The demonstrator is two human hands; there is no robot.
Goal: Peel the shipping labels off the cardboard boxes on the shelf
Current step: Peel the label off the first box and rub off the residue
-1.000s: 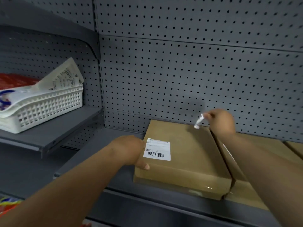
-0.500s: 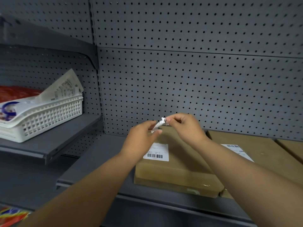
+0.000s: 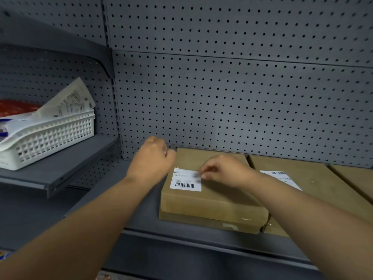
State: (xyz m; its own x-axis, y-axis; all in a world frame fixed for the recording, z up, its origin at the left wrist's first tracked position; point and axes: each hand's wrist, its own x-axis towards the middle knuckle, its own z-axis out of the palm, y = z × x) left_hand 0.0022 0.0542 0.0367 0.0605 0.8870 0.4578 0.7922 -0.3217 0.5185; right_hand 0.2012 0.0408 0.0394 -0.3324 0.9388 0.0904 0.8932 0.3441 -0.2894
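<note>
A flat cardboard box [image 3: 212,201] lies on the grey shelf [image 3: 181,237] with a white barcode shipping label [image 3: 184,180] stuck flat on its top left. My right hand [image 3: 226,172] rests on the box, its curled fingertips pinched at the label's upper right corner. My left hand [image 3: 152,158] hovers as a closed fist just left of the box's back corner; the crumpled white label scrap is hidden inside it. A second box [image 3: 314,190] touches the first on the right and carries its own label [image 3: 282,178], partly covered by my right forearm.
A third box [image 3: 355,178] lies at the far right. The grey pegboard wall [image 3: 232,102] stands right behind the boxes. On a higher shelf [image 3: 66,164] to the left sits a white plastic basket [image 3: 52,138] with papers and packets.
My right hand handed the crumpled scrap to my left, then dropped onto the first box's label corner. My left hand closed into a fist and moved left. The view shifted slightly.
</note>
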